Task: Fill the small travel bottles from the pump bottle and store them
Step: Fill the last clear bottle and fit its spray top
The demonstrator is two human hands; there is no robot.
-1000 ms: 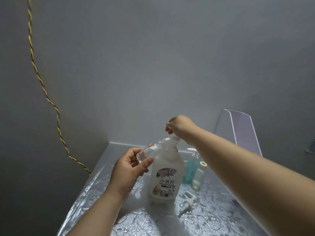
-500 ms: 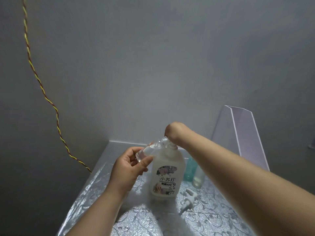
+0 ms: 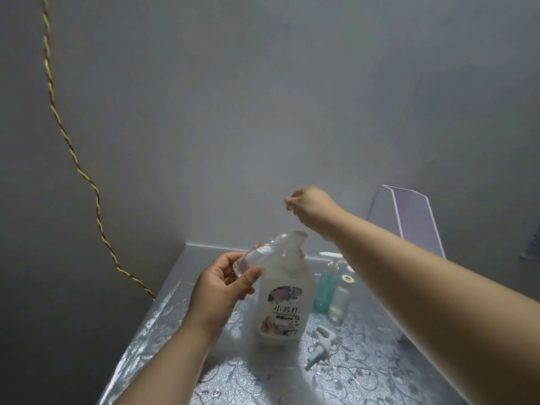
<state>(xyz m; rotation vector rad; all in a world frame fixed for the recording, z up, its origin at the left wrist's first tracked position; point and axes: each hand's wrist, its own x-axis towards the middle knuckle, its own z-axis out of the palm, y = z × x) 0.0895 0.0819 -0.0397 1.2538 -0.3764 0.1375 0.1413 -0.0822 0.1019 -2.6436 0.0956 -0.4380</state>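
Observation:
A white pump bottle (image 3: 280, 302) with a flowered label stands on the silver patterned table (image 3: 157, 320). My left hand (image 3: 217, 290) grips a small clear travel bottle (image 3: 257, 254), tilted with its mouth against the pump's spout (image 3: 293, 239). My right hand (image 3: 311, 210) hovers a little above the pump head, fingers curled, holding nothing that I can see. A teal travel bottle (image 3: 323, 290) and a clear capped travel bottle (image 3: 340, 299) stand just right of the pump bottle.
A loose white pump top (image 3: 321, 344) lies on the table in front of the small bottles. A clear angled stand (image 3: 409, 217) leans at the back right. A twisted yellow-red wire (image 3: 73, 159) runs down the left wall.
My right hand pressed down on the pump head half a second ago and has now lifted off it. The left hand keeps the travel bottle at the spout.

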